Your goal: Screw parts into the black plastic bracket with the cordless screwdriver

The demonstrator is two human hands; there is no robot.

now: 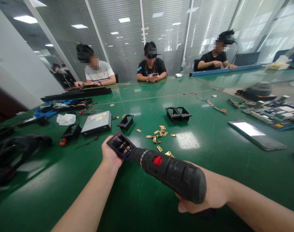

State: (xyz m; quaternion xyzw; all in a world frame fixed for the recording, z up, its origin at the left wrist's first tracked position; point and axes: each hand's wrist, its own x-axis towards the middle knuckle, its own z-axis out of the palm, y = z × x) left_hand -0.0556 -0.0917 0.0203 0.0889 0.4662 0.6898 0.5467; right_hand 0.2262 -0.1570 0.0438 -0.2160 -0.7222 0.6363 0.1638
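Note:
Tilted in my left hand (111, 154) is a black plastic housing (116, 144) with brass terminals and screws inside it; the fingers are closed around its side. My right hand (197, 193) grips a black cordless drill (171, 170) with a red switch on top. The drill's nose points left into the open side of the housing, where its bit meets the brass fittings. Just beyond the drill, small brass plates (159, 148) and several screws lie scattered on the green table (147, 199).
Similar black housings (178, 113) stand farther back, beside a grey disc drive (97, 122). A phone-like slab (257, 134) and circuit boards (277, 112) lie at right. Black straps (23, 151) are at left. Three people sit along the far edge.

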